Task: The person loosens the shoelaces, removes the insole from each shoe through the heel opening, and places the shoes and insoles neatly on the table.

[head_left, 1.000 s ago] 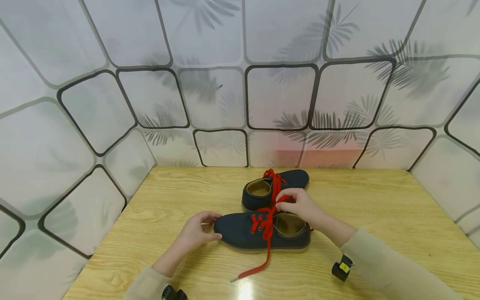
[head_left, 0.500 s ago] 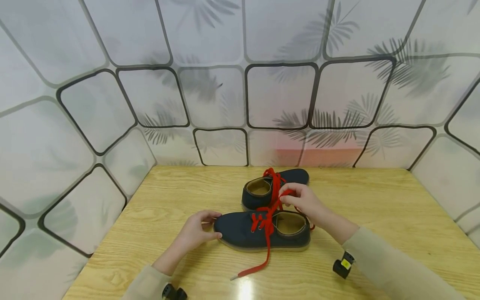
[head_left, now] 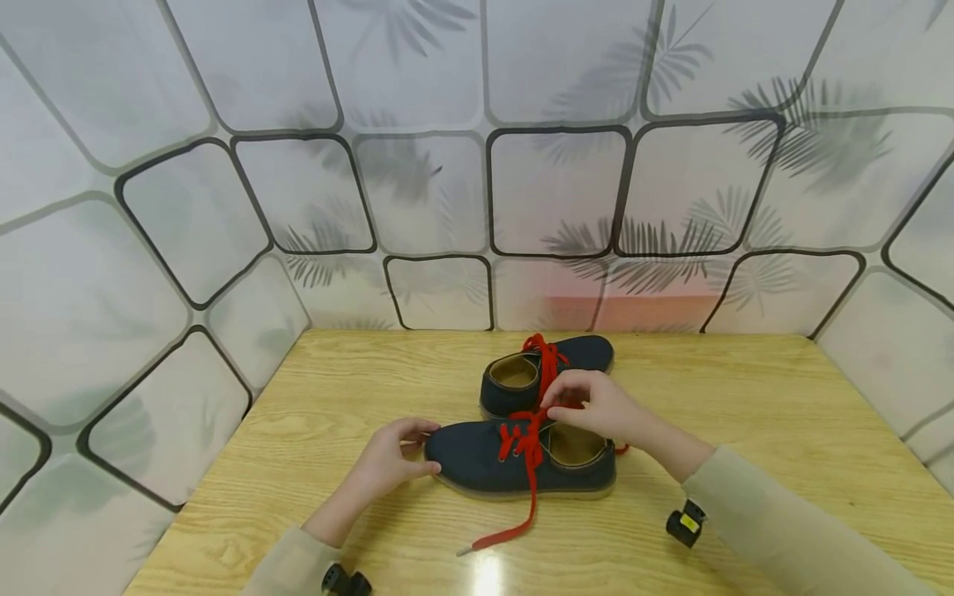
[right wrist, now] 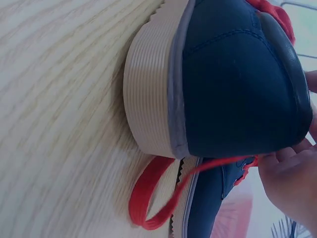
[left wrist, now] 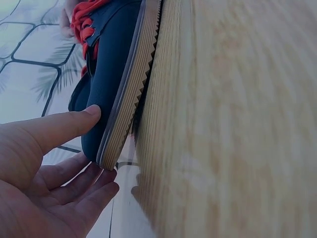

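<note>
A dark navy shoe (head_left: 469,454) with a pale ridged sole (left wrist: 130,99) lies on its sole on the wooden table, toe to the left. My left hand (head_left: 393,459) holds its toe, thumb (left wrist: 84,119) on one side and fingers at the other. Above the shoe's opening, my right hand (head_left: 596,406) pinches the red shoelace (head_left: 533,451) near the tongue. One lace end trails onto the table in front, tipped with a pale aglet (head_left: 464,551). In the right wrist view, a lace loop (right wrist: 143,198) hangs behind the heel (right wrist: 237,99); the pinching fingertips are partly hidden by the shoe.
Behind it stands the matching navy shoe (head_left: 589,352), toe to the right, with its red laces (head_left: 546,356) tied up in loops. The wooden table (head_left: 358,372) meets a patterned wall (head_left: 440,199) at the back and sides.
My right hand rose slightly to the right with the lace, then came back down and left toward the tongue. The left hand and both shoes stay in place.
</note>
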Demonstrator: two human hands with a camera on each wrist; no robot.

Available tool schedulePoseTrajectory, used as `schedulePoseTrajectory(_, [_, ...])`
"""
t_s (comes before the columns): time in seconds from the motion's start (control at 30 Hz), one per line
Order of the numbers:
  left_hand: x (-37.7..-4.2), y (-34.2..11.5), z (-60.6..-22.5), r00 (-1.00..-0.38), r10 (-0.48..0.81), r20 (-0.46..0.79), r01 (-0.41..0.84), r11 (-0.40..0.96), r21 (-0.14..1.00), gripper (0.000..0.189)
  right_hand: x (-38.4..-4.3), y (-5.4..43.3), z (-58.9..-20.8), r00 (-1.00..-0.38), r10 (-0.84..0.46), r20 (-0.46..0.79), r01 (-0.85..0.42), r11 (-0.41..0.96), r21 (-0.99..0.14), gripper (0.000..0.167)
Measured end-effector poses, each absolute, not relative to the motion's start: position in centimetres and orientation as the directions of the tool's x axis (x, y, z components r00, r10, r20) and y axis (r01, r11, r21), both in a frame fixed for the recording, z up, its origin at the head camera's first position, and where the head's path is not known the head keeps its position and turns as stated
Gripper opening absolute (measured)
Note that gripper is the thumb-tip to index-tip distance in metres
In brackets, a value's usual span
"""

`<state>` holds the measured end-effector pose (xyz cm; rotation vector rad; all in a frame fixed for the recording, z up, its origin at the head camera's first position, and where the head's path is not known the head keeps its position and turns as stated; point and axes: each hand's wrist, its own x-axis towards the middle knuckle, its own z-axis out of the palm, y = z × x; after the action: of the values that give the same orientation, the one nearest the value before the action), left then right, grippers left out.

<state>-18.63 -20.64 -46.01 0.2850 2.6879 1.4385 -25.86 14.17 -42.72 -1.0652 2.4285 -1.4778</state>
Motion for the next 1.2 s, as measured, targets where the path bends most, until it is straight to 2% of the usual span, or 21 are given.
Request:
schedulePoseTrajectory(0.2, [-18.6, -20.7, -46.2, -0.980, 0.201, 0.017, 0.125, 0.538, 0.833, 0.051, -25.5, 13.7, -42.8, -0.723, -0.642, 0.256, -0.549, 0.308, -0.777, 0.011])
schedulePoseTrajectory(0.53, [-18.7, -20.8, -46.5, -0.981, 0.191, 0.021, 0.123, 0.539, 0.834, 0.051, -25.1, 12.9, -42.9, -0.729, -0.624, 0.282, -0.575, 0.335, -0.746, 0.008])
schedulePoseTrajectory(0.87, [-18.9, -20.9, -46.7, -0.984, 0.176, 0.012, 0.109, 0.551, 0.827, 0.050, -25.1, 13.0, -43.3, -0.803, -0.544, 0.245, -0.452, 0.287, -0.845, 0.003])
schedulePoseTrajectory(1.2, [-18.9, -20.8, -46.4, -0.978, 0.206, 0.017, 0.127, 0.533, 0.836, 0.051, -25.2, 13.4, -43.3, -0.922, -0.370, 0.117, -0.207, 0.216, -0.954, 0.012])
